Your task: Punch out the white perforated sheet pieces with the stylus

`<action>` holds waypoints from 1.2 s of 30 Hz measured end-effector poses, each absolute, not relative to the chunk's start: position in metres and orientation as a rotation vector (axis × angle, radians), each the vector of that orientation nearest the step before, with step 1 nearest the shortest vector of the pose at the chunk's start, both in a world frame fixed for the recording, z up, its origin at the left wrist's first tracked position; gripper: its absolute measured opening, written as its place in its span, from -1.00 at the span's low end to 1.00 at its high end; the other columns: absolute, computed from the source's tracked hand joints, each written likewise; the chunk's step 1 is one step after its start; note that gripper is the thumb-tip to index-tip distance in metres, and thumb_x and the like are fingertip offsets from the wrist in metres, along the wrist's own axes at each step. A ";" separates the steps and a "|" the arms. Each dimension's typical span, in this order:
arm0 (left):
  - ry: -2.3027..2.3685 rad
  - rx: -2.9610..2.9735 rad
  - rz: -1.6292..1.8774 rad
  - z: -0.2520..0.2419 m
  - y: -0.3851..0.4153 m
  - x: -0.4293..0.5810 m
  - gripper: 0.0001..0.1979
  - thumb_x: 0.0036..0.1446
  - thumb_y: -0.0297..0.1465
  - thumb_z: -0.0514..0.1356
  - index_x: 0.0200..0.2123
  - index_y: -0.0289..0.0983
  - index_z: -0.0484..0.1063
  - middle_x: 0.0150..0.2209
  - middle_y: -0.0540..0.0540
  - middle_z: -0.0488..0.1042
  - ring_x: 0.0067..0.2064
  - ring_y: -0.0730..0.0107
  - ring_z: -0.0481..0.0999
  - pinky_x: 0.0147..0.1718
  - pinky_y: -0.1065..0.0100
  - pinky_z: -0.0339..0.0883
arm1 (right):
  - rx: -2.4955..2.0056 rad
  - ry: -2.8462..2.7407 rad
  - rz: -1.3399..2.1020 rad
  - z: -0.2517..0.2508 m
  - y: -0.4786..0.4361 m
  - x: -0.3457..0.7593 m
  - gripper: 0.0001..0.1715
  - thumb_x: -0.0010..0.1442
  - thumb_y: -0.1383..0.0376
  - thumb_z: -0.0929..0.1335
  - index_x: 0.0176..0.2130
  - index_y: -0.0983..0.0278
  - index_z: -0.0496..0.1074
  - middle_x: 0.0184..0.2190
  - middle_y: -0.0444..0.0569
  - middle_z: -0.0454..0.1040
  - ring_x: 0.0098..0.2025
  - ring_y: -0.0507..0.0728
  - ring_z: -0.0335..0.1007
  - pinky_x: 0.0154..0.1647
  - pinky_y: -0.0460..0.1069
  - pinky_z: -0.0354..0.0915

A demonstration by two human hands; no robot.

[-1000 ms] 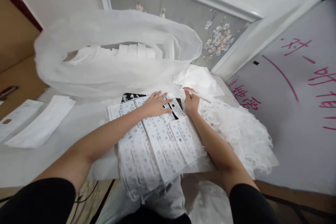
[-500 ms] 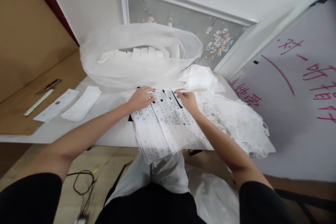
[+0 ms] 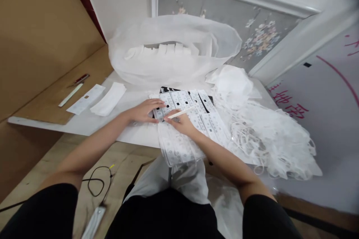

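A white printed sheet (image 3: 181, 149) with small round marks and little dark cut-outs lies on the table, its near end drooping over the front edge. Part of a black board (image 3: 165, 89) shows beneath it. My left hand (image 3: 147, 111) rests flat on the sheet's left side, fingers spread. Close beside it, my right hand (image 3: 182, 122) grips a slim white pen-like tool (image 3: 179, 113), with the tip low against the sheet. Whether that tip is a blade or a nib is too small to tell. Dark slits run through the sheet's upper right.
A heap of white scraps (image 3: 269, 134) spreads over the table's right side. Behind stands a translucent bag (image 3: 174, 71) with white pieces inside. To the left lie white strips (image 3: 109, 99), a pale flat stick (image 3: 70, 95) and a red-handled tool (image 3: 82, 78) on cardboard.
My right hand has moved with the pen-like tool from the sheet's upper right to its left part, beside my left hand. My left hand has slid slightly down the sheet. The view has shifted.
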State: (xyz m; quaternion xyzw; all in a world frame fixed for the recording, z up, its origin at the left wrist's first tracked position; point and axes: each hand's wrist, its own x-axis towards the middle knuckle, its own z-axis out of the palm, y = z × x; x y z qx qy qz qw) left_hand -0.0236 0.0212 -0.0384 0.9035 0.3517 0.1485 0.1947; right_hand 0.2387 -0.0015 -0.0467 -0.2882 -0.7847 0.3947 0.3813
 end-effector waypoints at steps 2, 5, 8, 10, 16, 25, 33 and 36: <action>1.030 2.523 0.360 -0.039 0.023 -0.022 -0.14 0.16 0.13 0.27 0.41 -0.11 0.21 0.47 -0.18 0.13 0.47 -0.08 0.07 0.43 -0.03 -0.07 | -0.711 -2.017 0.970 -0.046 -0.003 0.239 -0.70 0.32 0.08 0.43 -0.28 0.25 0.62 -0.25 0.04 0.67 -0.08 0.21 0.57 0.09 0.11 0.41; 1.051 2.521 0.326 -0.040 0.024 -0.021 -0.11 0.15 0.14 0.27 0.43 -0.12 0.19 0.48 -0.20 0.08 0.49 -0.10 0.00 0.43 -0.06 -0.13 | -0.650 -2.060 0.927 -0.045 -0.005 0.238 -0.76 0.32 0.12 0.44 -0.25 0.23 0.64 -0.24 0.01 0.68 -0.08 0.20 0.57 0.12 0.13 0.39; 1.047 2.531 0.316 -0.040 0.024 -0.021 -0.11 0.16 0.14 0.27 0.43 -0.12 0.17 0.49 -0.20 0.06 0.50 -0.08 -0.03 0.44 -0.05 -0.16 | -0.645 -2.098 0.894 -0.046 -0.005 0.237 -0.79 0.33 0.13 0.44 -0.22 0.19 0.65 -0.23 -0.03 0.68 -0.07 0.19 0.56 0.13 0.15 0.38; 1.044 2.536 0.313 -0.040 0.024 -0.022 -0.12 0.17 0.14 0.26 0.43 -0.12 0.18 0.49 -0.20 0.06 0.51 -0.08 -0.04 0.44 -0.06 -0.17 | -0.666 -2.127 0.875 -0.047 -0.004 0.237 -0.79 0.33 0.13 0.44 -0.21 0.17 0.65 -0.21 -0.04 0.68 -0.06 0.19 0.56 0.12 0.15 0.38; 1.052 2.540 0.304 -0.040 0.023 -0.022 -0.13 0.16 0.16 0.26 0.41 -0.11 0.22 0.49 -0.19 0.06 0.51 -0.11 -0.06 0.44 -0.08 -0.21 | -0.712 -2.255 0.686 -0.050 -0.007 0.239 -0.81 0.35 0.14 0.43 -0.17 0.13 0.66 -0.17 -0.07 0.68 0.02 0.20 0.51 0.15 0.17 0.32; 1.083 2.563 0.227 -0.040 0.020 -0.020 -0.02 0.08 0.24 0.26 0.44 -0.09 0.15 0.52 -0.18 -0.05 0.53 -0.11 -0.16 0.46 -0.11 -0.38 | -0.398 -2.582 0.199 -0.053 -0.008 0.244 -0.72 0.42 0.26 0.34 0.06 0.16 0.57 0.02 -0.05 0.64 0.25 0.24 0.35 0.27 0.21 0.18; 1.165 2.537 0.209 -0.035 0.012 -0.012 0.05 0.12 0.29 0.17 0.50 -0.11 -0.01 0.54 -0.18 -0.19 0.54 -0.11 -0.27 0.45 -0.11 -0.47 | -0.634 -2.615 0.051 -0.045 -0.015 0.241 -0.69 0.43 0.36 0.28 0.05 0.14 0.55 -0.01 -0.02 0.64 0.11 0.24 0.35 0.15 0.19 0.14; 1.277 2.511 0.203 -0.037 0.009 -0.007 0.07 0.17 0.30 0.09 0.52 -0.22 -0.08 0.53 -0.25 -0.16 0.54 -0.11 -0.27 0.45 -0.10 -0.50 | -0.770 -2.546 0.027 -0.044 -0.013 0.242 -0.72 0.40 0.38 0.31 0.01 0.17 0.55 -0.02 0.00 0.63 0.09 0.26 0.32 0.12 0.18 0.11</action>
